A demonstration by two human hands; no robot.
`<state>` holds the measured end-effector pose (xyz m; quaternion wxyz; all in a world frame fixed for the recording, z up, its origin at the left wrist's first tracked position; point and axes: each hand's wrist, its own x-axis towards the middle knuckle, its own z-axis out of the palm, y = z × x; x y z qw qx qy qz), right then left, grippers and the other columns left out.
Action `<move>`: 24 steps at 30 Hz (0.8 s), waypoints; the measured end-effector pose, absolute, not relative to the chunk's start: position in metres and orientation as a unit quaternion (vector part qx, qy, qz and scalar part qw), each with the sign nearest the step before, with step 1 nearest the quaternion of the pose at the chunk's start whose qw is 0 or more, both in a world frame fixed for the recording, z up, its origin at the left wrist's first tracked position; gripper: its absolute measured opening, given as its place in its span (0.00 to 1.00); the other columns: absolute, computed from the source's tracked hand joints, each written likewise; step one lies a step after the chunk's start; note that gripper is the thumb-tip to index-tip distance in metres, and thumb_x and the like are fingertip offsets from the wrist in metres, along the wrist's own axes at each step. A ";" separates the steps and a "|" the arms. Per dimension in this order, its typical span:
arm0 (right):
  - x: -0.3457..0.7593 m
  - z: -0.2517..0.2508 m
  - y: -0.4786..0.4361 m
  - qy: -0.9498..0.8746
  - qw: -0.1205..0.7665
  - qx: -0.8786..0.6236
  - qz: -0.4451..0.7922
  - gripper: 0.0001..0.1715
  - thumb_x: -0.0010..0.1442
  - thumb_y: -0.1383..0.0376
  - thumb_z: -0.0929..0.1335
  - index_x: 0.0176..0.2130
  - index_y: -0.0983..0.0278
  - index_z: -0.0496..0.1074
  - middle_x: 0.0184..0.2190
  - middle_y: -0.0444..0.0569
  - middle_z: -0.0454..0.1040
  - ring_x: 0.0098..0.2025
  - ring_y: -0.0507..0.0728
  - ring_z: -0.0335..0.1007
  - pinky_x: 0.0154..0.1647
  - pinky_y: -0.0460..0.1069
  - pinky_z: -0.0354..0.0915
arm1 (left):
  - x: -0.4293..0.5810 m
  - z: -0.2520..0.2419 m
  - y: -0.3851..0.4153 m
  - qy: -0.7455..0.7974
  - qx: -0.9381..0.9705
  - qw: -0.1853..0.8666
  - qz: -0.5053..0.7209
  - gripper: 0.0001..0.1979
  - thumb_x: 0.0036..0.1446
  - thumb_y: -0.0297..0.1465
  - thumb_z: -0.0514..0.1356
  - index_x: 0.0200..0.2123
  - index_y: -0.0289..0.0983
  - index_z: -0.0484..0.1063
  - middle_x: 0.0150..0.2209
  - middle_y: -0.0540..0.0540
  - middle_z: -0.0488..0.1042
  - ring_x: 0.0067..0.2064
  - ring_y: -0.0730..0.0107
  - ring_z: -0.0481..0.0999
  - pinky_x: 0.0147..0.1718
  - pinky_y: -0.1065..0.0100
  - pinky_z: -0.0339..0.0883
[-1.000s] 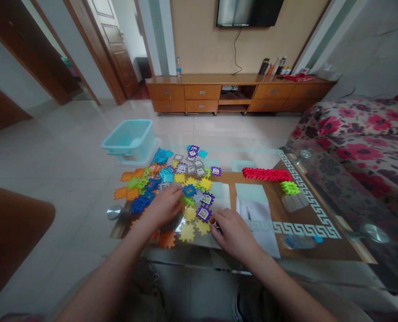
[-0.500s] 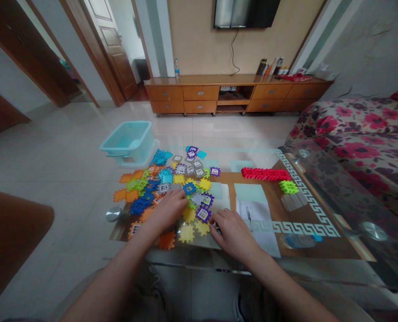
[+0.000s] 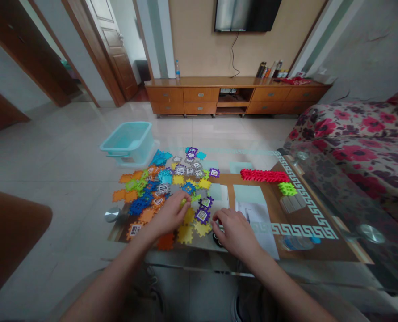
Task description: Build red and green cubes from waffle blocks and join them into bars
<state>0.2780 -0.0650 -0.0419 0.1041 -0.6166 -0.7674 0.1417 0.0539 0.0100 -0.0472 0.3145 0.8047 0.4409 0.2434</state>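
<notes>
Along the far wall runs a long wooden cabinet (image 3: 200, 82), with a dark television (image 3: 247, 15) hung above it, and to the right sits a sofa (image 3: 359, 120) under a pink-and-dark floral cover. A glass table (image 3: 322, 219) with a pale key-pattern border fills the near middle, and a light-blue plastic bin (image 3: 135, 154) stands beyond its far left side. The left half of the table carries a loose spread of notched plastic pieces (image 3: 178, 180) in orange, blue, yellow, grey, purple and green, several overlapping. White sheets (image 3: 257, 223) show right of centre, and farther right a long red row of pieces (image 3: 264, 175) runs to a lime-green stack (image 3: 287, 189), with a grey stack (image 3: 292, 203) just nearer. The left hand (image 3: 173, 211) is over the near right part of the spread, fingers curled and thumb drawn in; yellow-green shows at the fingertips, but I cannot tell whether a piece is pinched there. The right hand (image 3: 237, 229) is beside the sheets, fingers bent, thumb apart from them and nothing visible between. A clear bottle (image 3: 297, 243) lies near right. Purple window pieces (image 3: 203, 215) lie between the hands, and a small black object (image 3: 216, 240) shows partly hidden by the right thumb
</notes>
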 end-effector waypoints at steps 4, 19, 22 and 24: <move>0.280 -0.042 -0.061 -0.736 0.182 -0.626 0.181 0.07 0.64 0.65 0.65 0.38 0.62 0.74 0.36 0.50 0.77 0.41 0.60 0.72 0.43 0.53 0.62 | 0.059 -0.047 0.008 0.494 0.671 0.455 0.315 0.09 0.65 0.38 0.53 0.38 0.38 0.68 0.35 0.48 0.70 0.38 0.65 0.70 0.38 0.65 0.64; 0.273 -0.050 -0.051 -0.430 0.379 -0.532 0.624 0.24 0.52 0.54 0.74 0.45 0.65 0.74 0.28 0.45 0.76 0.28 0.52 0.70 0.26 0.46 0.62 | 0.071 -0.043 -0.001 0.444 0.556 0.634 0.302 0.16 0.55 0.43 0.66 0.33 0.35 0.76 0.29 0.49 0.73 0.30 0.73 0.69 0.31 0.70 0.61; 0.271 -0.052 -0.053 -0.428 0.361 -0.526 0.640 0.22 0.50 0.57 0.75 0.42 0.65 0.75 0.27 0.44 0.77 0.28 0.52 0.71 0.28 0.46 0.62 | 0.072 -0.044 -0.001 0.449 0.559 0.630 0.299 0.16 0.54 0.43 0.66 0.35 0.35 0.76 0.30 0.48 0.75 0.31 0.72 0.70 0.32 0.70 0.60; 0.270 -0.052 -0.054 -0.413 0.362 -0.531 0.645 0.21 0.49 0.57 0.76 0.40 0.65 0.74 0.27 0.45 0.77 0.28 0.53 0.73 0.27 0.46 0.63 | 0.072 -0.044 -0.001 0.452 0.550 0.632 0.306 0.16 0.55 0.43 0.66 0.38 0.35 0.75 0.32 0.47 0.76 0.32 0.71 0.71 0.33 0.70 0.61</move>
